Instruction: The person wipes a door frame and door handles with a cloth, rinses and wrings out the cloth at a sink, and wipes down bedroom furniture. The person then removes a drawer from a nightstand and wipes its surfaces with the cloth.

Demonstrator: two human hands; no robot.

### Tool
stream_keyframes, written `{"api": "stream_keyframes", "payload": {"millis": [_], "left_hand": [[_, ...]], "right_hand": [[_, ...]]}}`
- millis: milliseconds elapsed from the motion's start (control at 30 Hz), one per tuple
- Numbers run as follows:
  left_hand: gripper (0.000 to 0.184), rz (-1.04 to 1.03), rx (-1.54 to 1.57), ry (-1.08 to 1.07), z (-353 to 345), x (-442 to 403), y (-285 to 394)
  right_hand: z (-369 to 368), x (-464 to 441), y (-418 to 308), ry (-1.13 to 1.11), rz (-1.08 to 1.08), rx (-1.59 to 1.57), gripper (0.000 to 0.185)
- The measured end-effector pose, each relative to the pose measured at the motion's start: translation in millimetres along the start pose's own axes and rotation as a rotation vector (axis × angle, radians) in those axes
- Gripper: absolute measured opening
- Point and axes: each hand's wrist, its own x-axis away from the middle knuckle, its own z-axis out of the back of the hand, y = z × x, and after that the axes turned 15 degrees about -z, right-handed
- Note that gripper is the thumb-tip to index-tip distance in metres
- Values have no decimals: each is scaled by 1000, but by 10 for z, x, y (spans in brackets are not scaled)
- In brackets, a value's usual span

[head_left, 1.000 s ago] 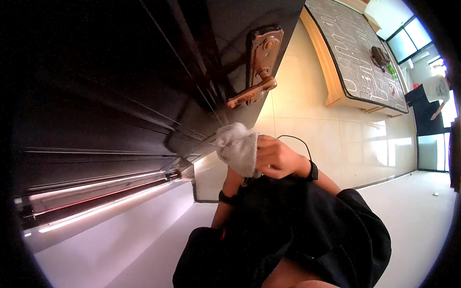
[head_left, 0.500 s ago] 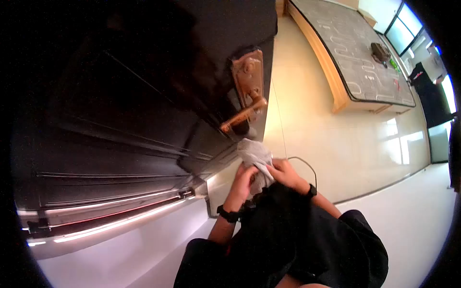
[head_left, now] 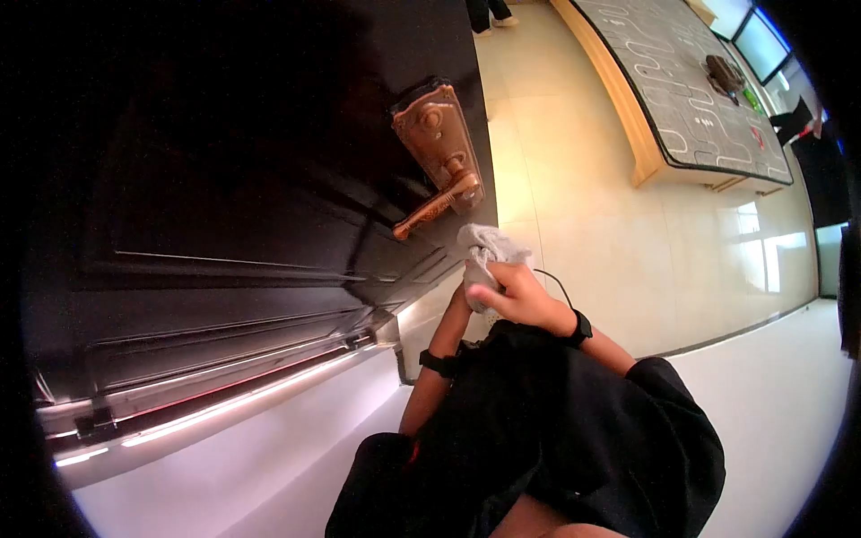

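A crumpled light grey cloth (head_left: 489,247) is bunched between my two hands, just below the copper-coloured door handle (head_left: 439,204). My right hand (head_left: 525,300) is closed on the cloth's near side, with the thumb pointing left. Most of my left hand (head_left: 468,291) is hidden behind or under the cloth, so its fingers do not show. Black bands circle both wrists. The handle and its ornate plate (head_left: 439,130) are fixed on a dark glossy door (head_left: 224,197); neither hand touches them.
Across the tiled floor (head_left: 574,233) stands a wooden bed frame with a patterned grey mattress (head_left: 686,90), a brown bag (head_left: 724,79) on it. A person's feet (head_left: 491,25) show at the top, and dark-clothed figures at the right. A thin black cable (head_left: 558,280) runs beside my right hand.
The cloth has been turned and bunched between my hands, and my left hand has gone behind it. The view has shifted, and feet have appeared beyond the door edge.
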Motion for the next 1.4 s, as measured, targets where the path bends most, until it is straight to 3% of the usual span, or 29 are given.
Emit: {"api": "stream_keyframes", "payload": {"millis": [67,133,200,233,400,467,533,567,600,667,700,867,1000,1067,1133,1233,1333,1400], "left_hand": [[57,255,266,165,-113,60,238],[66,0,69,23,-92,100,326],[57,31,-70,99,33,166,326],[50,51,-155,108,53,77,280],[33,-299,-256,443,126,236,319],[29,-413,-468,494,94,306,381],[30,-427,-438,522,79,325,452],[30,-430,-418,554,63,348,487],[30,-436,-409,552,46,347,539],[29,-652,-398,798,27,332,633],[33,-735,-321,853,34,302,639],[41,-743,-392,859,178,411,691],[44,-769,-487,890,181,364,795],[44,-1064,-779,849,185,222,852],[44,-1004,-954,831,157,86,994],[41,-898,-1332,602,230,-280,974],[38,-789,-1265,690,255,-119,836],[37,-814,-1238,713,262,-158,839]], "right_hand": [[131,-56,31,104,136,18,37],[371,-80,154,156,44,9,35],[438,-33,217,85,-164,-1,30],[553,-30,288,178,-193,98,32],[732,-31,298,378,-140,321,38],[794,-15,292,428,-92,344,41],[881,-37,302,433,-133,332,37],[869,-59,341,410,-183,135,38],[890,-59,369,414,-180,144,38],[968,-82,363,499,-335,-437,49],[1052,-135,457,489,-282,-393,50],[997,-162,298,300,-195,-414,40],[917,-314,3,133,27,-319,36],[785,-465,-202,279,431,166,35],[670,-645,-249,237,493,289,35],[613,-951,-134,215,581,511,35],[247,-898,40,281,627,611,36],[247,-917,37,267,541,567,34]]}}
